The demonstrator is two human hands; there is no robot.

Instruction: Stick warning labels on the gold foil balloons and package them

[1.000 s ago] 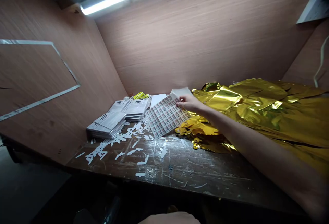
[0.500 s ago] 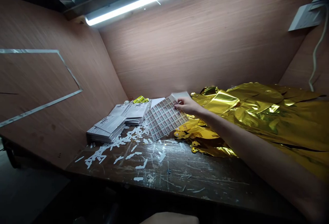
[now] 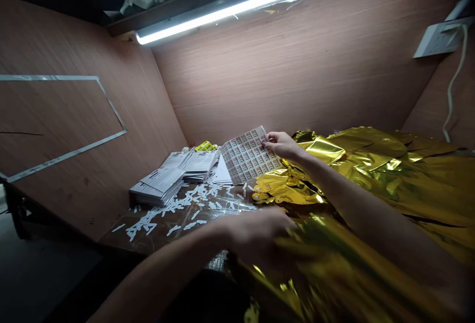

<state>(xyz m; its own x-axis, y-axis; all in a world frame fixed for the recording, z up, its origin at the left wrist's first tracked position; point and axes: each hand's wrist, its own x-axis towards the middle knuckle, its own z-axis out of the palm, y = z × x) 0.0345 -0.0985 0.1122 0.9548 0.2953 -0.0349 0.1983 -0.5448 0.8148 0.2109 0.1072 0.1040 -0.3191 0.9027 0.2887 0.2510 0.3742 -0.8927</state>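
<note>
My right hand [image 3: 284, 145] pinches the upper right edge of a sticker sheet [image 3: 247, 157], tilted up and printed with rows of small red and black labels. Low in the centre, my left hand [image 3: 260, 231] is closed on a shiny gold foil piece [image 3: 334, 268]. Both are smeared by motion, and the fingertips are hidden. This foil hangs over the table's front edge and passes below my right forearm. Behind it lies a pile of flat gold foil pieces [image 3: 371, 155], with small tabs along the near edge, close to my right hand.
Stacks of printed white cards [image 3: 159, 184] stand at the left, with a yellow item [image 3: 206, 146] behind them. White paper scraps [image 3: 181, 202] litter the dark table. White sheets [image 3: 222, 172] lie under the sticker sheet. A tube light [image 3: 260, 4] and a socket with a cable [image 3: 441, 36] are on the walls.
My left hand has risen from the bottom edge into the middle, bringing a gold foil piece with it. The sticker sheet in my right hand has shifted slightly right and up.
</note>
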